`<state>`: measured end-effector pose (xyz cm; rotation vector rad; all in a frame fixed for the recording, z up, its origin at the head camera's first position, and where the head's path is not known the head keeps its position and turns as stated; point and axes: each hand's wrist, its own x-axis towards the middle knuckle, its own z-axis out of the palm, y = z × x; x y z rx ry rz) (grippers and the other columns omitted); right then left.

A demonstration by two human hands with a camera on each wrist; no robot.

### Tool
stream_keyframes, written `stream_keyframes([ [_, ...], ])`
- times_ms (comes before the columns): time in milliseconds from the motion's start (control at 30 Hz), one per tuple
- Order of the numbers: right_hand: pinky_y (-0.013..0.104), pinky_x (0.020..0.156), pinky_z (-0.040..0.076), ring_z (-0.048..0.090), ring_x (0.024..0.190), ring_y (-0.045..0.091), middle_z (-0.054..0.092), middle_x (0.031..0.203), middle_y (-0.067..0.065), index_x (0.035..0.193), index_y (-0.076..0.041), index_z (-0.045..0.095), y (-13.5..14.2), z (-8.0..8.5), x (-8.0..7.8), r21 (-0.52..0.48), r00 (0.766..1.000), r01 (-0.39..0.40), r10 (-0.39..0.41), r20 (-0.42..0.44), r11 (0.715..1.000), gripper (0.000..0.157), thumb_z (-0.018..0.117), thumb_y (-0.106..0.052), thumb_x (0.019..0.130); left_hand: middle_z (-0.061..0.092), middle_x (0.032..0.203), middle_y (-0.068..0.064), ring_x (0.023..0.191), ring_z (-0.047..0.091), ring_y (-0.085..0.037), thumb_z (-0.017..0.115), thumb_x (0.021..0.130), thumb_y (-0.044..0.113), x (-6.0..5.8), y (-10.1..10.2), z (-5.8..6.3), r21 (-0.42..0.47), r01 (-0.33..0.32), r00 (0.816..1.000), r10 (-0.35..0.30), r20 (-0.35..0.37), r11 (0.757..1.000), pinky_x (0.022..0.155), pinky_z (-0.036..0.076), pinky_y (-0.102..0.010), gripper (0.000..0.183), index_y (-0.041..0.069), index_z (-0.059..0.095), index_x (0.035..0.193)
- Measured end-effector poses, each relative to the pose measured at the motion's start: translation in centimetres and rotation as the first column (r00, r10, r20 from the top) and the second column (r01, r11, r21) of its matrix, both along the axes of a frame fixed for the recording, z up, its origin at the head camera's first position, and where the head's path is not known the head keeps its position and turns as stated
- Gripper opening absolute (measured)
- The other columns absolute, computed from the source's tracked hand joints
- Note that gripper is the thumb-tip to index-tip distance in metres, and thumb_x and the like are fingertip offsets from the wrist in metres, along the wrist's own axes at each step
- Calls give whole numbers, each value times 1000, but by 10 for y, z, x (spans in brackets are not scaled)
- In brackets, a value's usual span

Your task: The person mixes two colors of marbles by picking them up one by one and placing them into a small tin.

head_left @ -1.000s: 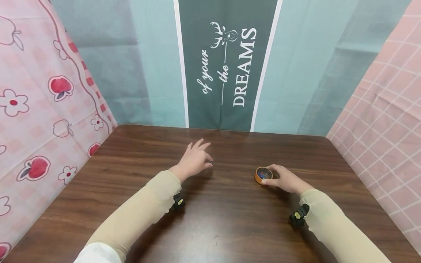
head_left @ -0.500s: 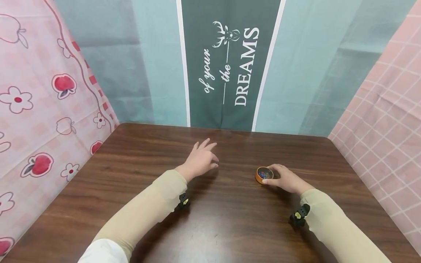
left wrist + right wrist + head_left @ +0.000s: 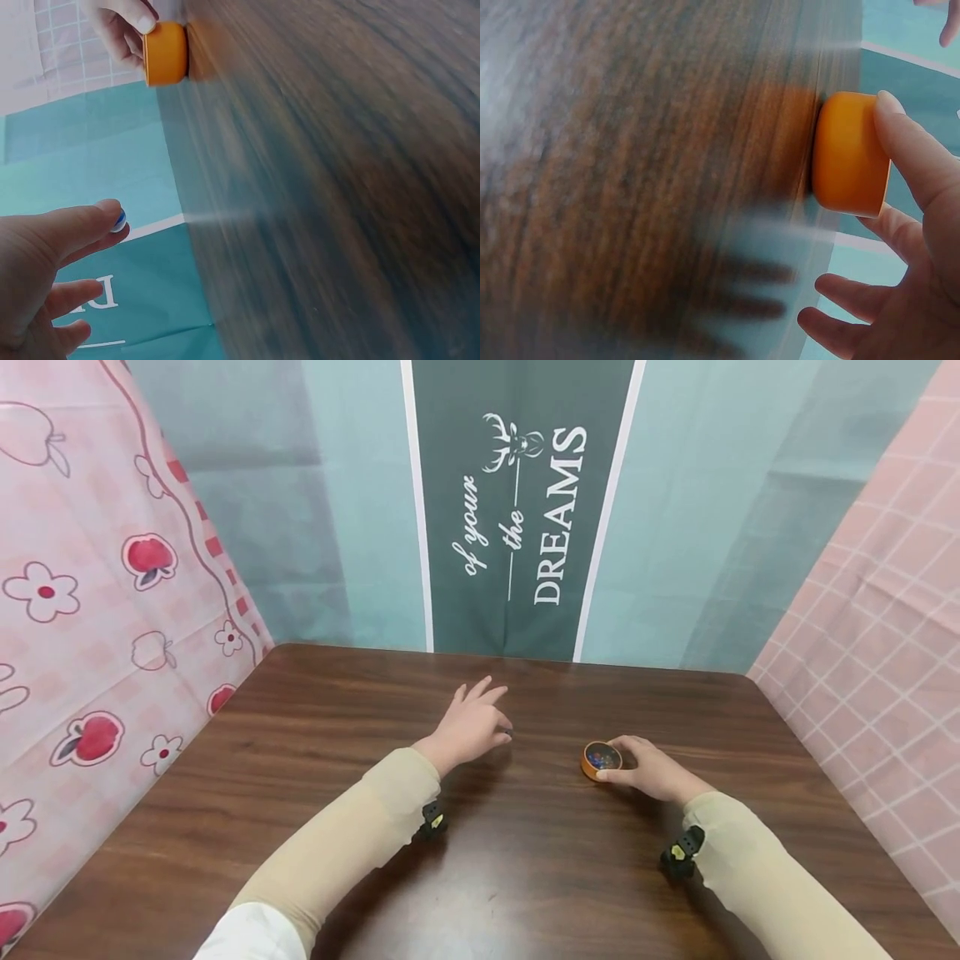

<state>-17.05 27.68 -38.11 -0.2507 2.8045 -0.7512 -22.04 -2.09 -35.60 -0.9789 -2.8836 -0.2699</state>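
Between thumb and forefinger my left hand [image 3: 468, 731] pinches a small blue and white marble [image 3: 119, 220], held above the table; the other fingers spread away from it. To its right, a small round orange bowl [image 3: 849, 154] stands on the table with several colourful marbles [image 3: 603, 760] inside. My right hand [image 3: 654, 770] grips the bowl by its rim, thumb on the near side and a finger on the far side. In the right wrist view its remaining fingers are held apart from the bowl.
The brown wooden table [image 3: 480, 877] reflects light. Behind it hangs a teal curtain [image 3: 360, 510] with white lettering. Pink patterned cloths hang at the left [image 3: 90, 610] and right [image 3: 885, 585]. Black wrist cameras sit under both cuffs.
My left hand has moved to the right, toward the bowl, still pinching the marble. The right hand and the bowl have stayed in place.
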Motion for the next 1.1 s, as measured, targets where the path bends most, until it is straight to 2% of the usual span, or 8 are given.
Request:
stream_keyframes([
  [267,61,94,33,38,120,47,39,132,31,128,3,47,2,-6,2,0,1000,2,-2,8,1000,73,67,-48,81,36,146,-3,140,16,-30,67,86,35,3,11,-7,-1,11,1000,-11,20,1000,107,18,-56,19,25,75,100],
  [567,60,93,34,39,119,45,42,130,29,127,1,48,3,-10,1,-15,1000,2,-2,8,1000,69,67,-48,82,36,146,-3,140,15,-30,66,86,36,5,26,-9,-5,34,999,-34,36,999,107,18,-56,19,26,75,100],
  [733,59,92,35,41,117,44,44,127,28,126,1,49,2,-10,1,-18,1000,5,-5,11,1000,67,67,-46,82,38,146,-1,140,15,-28,67,86,37,7,37,-8,-13,33,999,-33,20,999,107,13,-58,18,28,75,100],
  [1100,60,92,36,42,117,44,43,129,29,127,0,48,-1,-3,-3,0,999,17,-17,29,1000,71,66,-50,81,38,146,1,140,17,-25,65,86,39,11,70,-3,-56,72,997,-71,13,996,108,13,-56,21,29,73,103],
])
